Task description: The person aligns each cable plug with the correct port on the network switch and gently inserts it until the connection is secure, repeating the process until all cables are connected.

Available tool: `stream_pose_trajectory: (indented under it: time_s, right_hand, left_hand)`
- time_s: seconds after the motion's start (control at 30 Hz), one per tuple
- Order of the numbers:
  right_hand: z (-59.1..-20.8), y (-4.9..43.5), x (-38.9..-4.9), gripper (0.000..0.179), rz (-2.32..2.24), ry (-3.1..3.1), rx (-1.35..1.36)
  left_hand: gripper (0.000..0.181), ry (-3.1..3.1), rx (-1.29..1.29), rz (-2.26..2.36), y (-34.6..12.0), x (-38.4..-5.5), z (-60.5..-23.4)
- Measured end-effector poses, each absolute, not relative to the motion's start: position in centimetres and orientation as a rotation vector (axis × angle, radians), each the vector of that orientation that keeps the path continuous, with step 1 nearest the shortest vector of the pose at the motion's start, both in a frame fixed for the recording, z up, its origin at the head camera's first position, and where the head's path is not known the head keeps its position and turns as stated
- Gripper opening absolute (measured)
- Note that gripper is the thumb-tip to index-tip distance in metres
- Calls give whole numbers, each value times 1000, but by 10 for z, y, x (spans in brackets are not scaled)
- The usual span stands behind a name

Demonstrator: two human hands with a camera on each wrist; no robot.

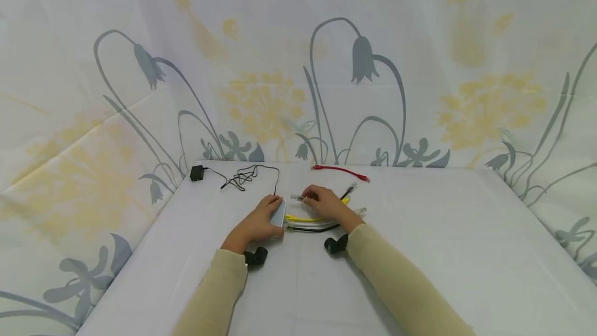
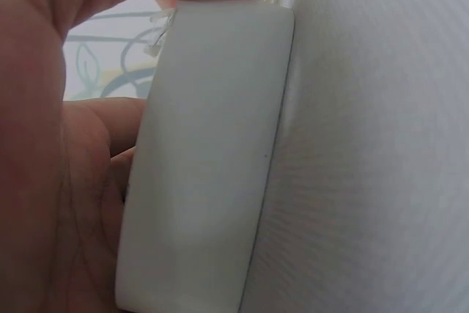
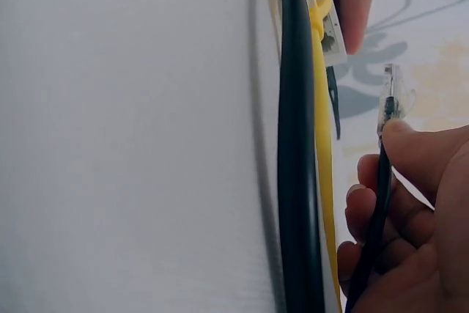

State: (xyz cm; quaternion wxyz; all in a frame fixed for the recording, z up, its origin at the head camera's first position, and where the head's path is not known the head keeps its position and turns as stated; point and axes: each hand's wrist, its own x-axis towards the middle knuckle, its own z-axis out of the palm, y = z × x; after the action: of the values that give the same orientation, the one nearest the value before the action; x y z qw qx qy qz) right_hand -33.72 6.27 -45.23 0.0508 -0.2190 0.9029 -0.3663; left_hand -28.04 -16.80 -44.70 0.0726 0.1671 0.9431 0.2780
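Observation:
A small white network switch point(image 1: 278, 215) lies on the table, held at its sides by my left hand point(image 1: 256, 224); its smooth white side point(image 2: 205, 152) fills much of the left wrist view. My right hand point(image 1: 328, 204) pinches a black network cable point(image 3: 382, 174) just behind its clear plug point(image 3: 388, 104). That plug is off the right side of the switch, apart from it. A yellow cable point(image 1: 303, 219) and another black cable point(image 1: 312, 230) run from the switch's port side, with a pale cable between them. My right forearm and hand hide part of these cables.
At the back left is a black power adapter point(image 1: 197, 173), whose thin tangled cord point(image 1: 246, 174) leads to the far end of the switch. A short red cable point(image 1: 342, 170) lies near the table's back edge. Behind rises a flower-printed cloth point(image 1: 280, 66).

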Motion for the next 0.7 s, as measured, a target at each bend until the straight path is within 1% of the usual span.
stream_pose_trajectory:
  time_s: [0.37, 0.7]
  right_hand:
    - [-453, 57, -325, 12, -1050, 2789, -683]
    - [-452, 53, -314, 12, -1001, 2815, -701]
  left_hand:
    - [93, 2838, 520, 829, -168, -281, -448]
    - [93, 2822, 539, 864, -170, -280, -448]
